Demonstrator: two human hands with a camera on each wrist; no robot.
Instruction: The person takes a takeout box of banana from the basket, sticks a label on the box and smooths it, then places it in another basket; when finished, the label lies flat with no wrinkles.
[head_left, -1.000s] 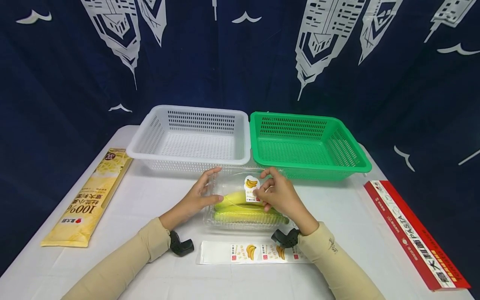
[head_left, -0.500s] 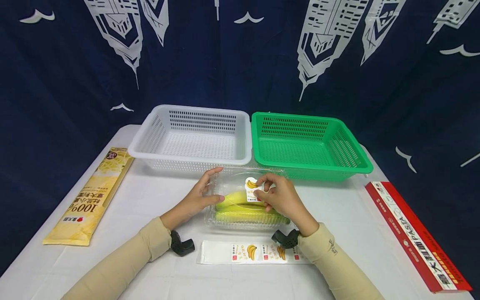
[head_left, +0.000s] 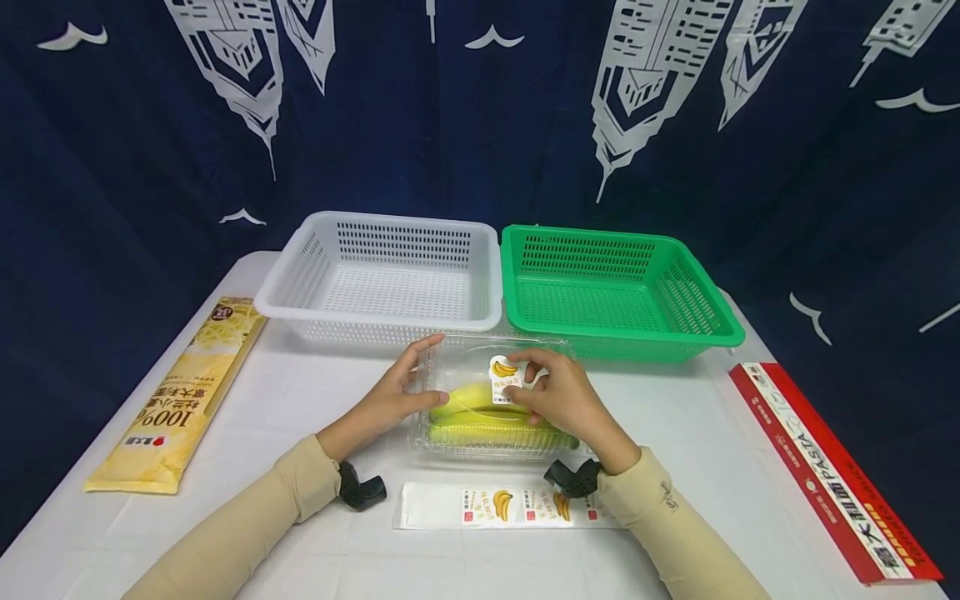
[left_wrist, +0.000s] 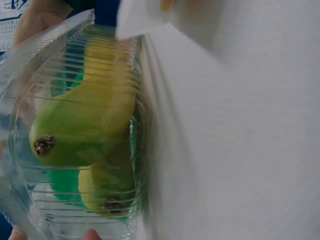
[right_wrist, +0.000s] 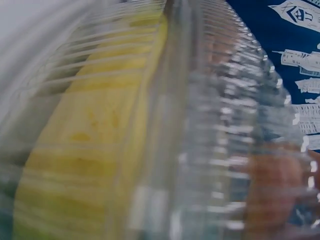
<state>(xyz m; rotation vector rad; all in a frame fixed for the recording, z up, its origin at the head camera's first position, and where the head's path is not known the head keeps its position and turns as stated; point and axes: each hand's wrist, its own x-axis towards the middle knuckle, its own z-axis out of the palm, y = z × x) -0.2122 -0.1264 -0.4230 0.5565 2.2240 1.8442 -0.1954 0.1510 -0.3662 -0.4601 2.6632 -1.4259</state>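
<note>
Navy cloth (head_left: 450, 125) printed with white upside-down buildings hangs behind the white-covered table (head_left: 315, 567) I am watching through the head camera. Just in front of two baskets, near the middle, I have a clear plastic clamshell box (head_left: 465, 360) with bananas (head_left: 480, 433) inside. The left hand (head_left: 384, 402) grasps the box by its left side, thumb on the near part and fingers at the far corner. The right hand (head_left: 564, 396) has bent fingers, with thumb and forefinger touching a banana label (head_left: 504, 372) on the lid; I cannot tell whether they pinch it or only press. My left wrist view shows two dark banana tips (left_wrist: 44, 144) through the ribbed wall; the right one is blurred. A strip of banana labels (head_left: 502, 506) lies between the forearms, nearer me than the box. Behind stand the white basket (head_left: 375, 322) and the green basket (head_left: 622, 337), side by side. A yellow pasta bag (head_left: 176, 400) lies on the left, a red pasta box (head_left: 832, 471) on the right.
</note>
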